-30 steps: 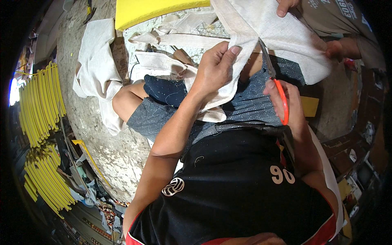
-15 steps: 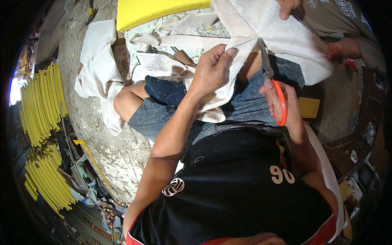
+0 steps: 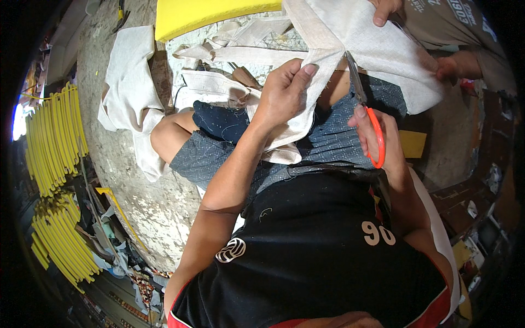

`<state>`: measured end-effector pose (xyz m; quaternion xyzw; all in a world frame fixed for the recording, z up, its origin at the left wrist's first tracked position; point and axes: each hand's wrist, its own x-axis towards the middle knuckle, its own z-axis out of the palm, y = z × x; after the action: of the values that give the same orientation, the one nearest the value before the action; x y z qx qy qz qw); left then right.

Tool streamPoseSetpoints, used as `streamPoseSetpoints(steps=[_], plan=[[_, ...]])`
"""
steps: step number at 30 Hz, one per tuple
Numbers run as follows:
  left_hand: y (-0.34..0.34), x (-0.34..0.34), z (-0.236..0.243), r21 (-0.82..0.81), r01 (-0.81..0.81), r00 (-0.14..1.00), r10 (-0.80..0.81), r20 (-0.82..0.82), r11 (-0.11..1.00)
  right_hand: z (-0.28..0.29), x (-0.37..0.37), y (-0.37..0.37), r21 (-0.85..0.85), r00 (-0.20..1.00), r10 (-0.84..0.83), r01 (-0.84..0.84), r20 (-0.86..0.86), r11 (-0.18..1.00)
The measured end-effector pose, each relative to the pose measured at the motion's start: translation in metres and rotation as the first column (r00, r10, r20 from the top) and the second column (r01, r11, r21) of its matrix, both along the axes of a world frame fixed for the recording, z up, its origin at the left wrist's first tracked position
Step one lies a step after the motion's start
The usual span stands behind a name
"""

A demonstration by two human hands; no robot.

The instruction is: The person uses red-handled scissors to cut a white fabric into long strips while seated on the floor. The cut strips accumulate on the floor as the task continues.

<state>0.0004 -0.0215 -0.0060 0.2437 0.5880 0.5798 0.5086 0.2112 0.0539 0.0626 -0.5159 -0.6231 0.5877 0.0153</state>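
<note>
My left hand (image 3: 285, 90) pinches the edge of an off-white fabric (image 3: 377, 46) between thumb and fingers. A strip of that cloth hangs down over my lap. My right hand (image 3: 383, 134) grips a pair of scissors (image 3: 378, 139) by its orange-red handles. The metal blades point up, and their tips meet the cloth edge just right of my left hand. Whether the blades are parted is hard to make out. At the upper right, another person's hand (image 3: 385, 11) holds the far part of the fabric, and a second hand (image 3: 449, 68) is at its right edge.
A yellow padded piece (image 3: 213, 16) lies at the top of the worn table (image 3: 117, 158). Fabric strips (image 3: 257, 54) and a wooden-handled tool (image 3: 244, 77) lie beyond my lap. Another off-white cloth (image 3: 131, 82) drapes at left. Yellow curved pieces (image 3: 57, 142) are stacked at far left.
Almost nothing differs. The view has shifted very slightly; my hands, the scissors and the fabric keep their places. The other person's shirt has moved a little.
</note>
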Motion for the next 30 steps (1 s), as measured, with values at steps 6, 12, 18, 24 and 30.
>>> streamPoseSetpoints(steps=[6,12,18,24,30], plan=[[0.001,0.000,-0.001,0.018,-0.003,1.000,0.003,-0.025,1.000,-0.001,0.001,0.002,-0.039,0.999,-0.031,0.030,-0.008,0.999],[0.001,0.001,-0.006,0.074,-0.014,0.999,0.017,-0.041,0.997,0.000,-0.006,0.002,0.019,1.000,-0.004,0.004,-0.002,1.000],[-0.006,-0.012,0.003,-0.010,-0.003,1.000,0.003,0.003,1.000,-0.020,0.003,-0.011,0.018,0.989,-0.095,0.098,-0.113,0.995],[-0.009,0.019,0.001,-0.031,0.024,1.000,-0.024,-0.005,0.999,-0.029,-0.034,-0.016,0.053,0.914,-0.255,0.285,-0.316,0.957],[0.004,0.035,0.007,0.009,0.180,0.970,-0.179,0.163,0.984,-0.031,-0.026,-0.015,0.083,0.874,-0.287,0.344,-0.393,0.935]])
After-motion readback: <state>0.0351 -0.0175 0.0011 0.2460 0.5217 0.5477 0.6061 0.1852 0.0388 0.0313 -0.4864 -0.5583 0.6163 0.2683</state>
